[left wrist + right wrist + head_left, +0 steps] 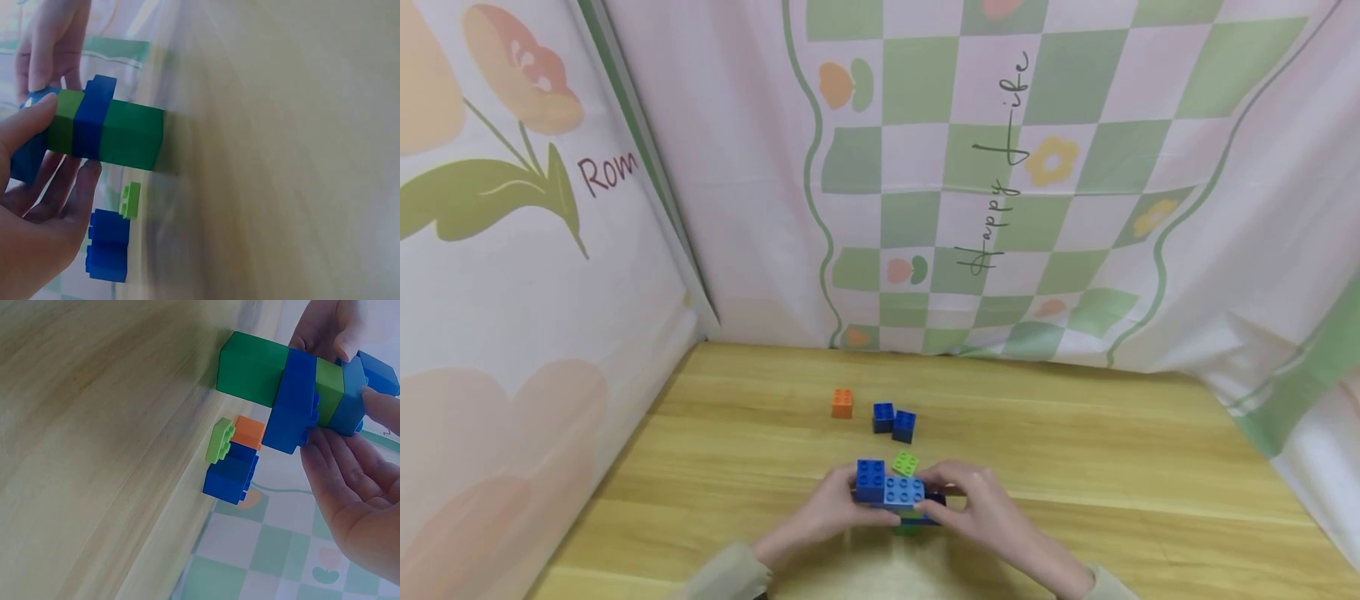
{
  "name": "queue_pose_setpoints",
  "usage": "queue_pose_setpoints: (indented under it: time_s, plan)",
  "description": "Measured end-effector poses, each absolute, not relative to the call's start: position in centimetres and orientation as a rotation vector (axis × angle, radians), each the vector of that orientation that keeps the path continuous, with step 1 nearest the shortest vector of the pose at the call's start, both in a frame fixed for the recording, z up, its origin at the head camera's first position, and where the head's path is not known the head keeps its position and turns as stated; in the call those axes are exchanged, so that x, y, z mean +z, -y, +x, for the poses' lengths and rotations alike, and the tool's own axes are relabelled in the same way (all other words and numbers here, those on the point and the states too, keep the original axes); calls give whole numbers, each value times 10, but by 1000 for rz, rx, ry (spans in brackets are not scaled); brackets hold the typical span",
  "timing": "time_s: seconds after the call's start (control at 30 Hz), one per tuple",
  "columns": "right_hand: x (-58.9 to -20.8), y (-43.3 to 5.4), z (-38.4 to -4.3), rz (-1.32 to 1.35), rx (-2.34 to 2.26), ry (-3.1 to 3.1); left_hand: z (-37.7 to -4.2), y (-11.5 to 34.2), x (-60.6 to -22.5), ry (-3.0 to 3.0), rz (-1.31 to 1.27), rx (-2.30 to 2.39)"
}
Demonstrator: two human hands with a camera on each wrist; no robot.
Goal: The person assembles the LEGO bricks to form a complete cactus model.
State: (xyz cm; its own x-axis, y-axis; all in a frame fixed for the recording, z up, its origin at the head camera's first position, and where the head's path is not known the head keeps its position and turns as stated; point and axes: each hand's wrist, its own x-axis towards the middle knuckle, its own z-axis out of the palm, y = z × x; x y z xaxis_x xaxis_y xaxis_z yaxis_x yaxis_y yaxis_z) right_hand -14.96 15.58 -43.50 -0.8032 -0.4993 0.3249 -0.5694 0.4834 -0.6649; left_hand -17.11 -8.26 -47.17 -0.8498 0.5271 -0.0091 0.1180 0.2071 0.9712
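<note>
Both hands hold one stack of toy building blocks near the front of the table. From the bottom it has a green block (253,369), a longer dark blue brick (290,403), a light green brick (64,122), a light blue brick (904,492) and a dark blue brick (870,475) at the upper left. My left hand (827,507) grips the upper part from the left, thumb in front and fingers behind. From the right, my right hand (988,504) pinches the light blue brick's end between thumb and fingers, above the longer brick's jutting end.
On the wooden table (1075,433), just behind the stack, lies a thin lime green piece (906,463). Farther back are two dark blue bricks (903,426) side by side and an orange brick (842,403). A printed curtain (917,217) hangs along the back edge.
</note>
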Motion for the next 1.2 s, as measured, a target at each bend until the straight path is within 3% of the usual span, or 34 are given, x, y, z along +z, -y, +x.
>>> queue_pose_setpoints:
  time_s: [0.53, 1.2]
  plan:
    - [-426, -162, -155, 1018, 1148, 2662, -168, 81, -469, -2164, 556, 1698]
    - [-440, -167, -185, 904, 1094, 2720, -167, 95, -469, -2141, 506, 1686]
